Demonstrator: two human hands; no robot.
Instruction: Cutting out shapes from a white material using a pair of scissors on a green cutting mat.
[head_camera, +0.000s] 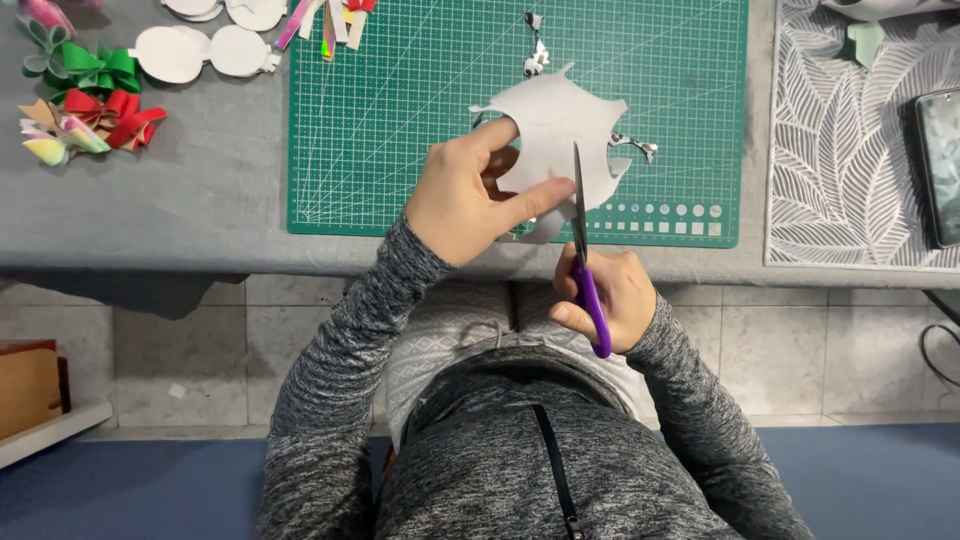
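Observation:
My left hand (468, 195) pinches a white sheet of material (556, 125) with ragged, cut-out edges, holding it above a green cutting mat (400, 100). My right hand (610, 295) grips purple-handled scissors (583, 255), whose blades point away from me and bite into the sheet's near edge beside my left thumb. Small offcuts (536, 55) lie on the mat behind the sheet, and another scrap (640, 147) sits at its right.
Red, green and pastel ribbon bows (90, 100) lie at the far left of the grey table, next to white cut shapes (205, 50) and ribbon strips (325, 20). A leaf-patterned mat (840, 150) with a dark phone (940, 160) lies to the right.

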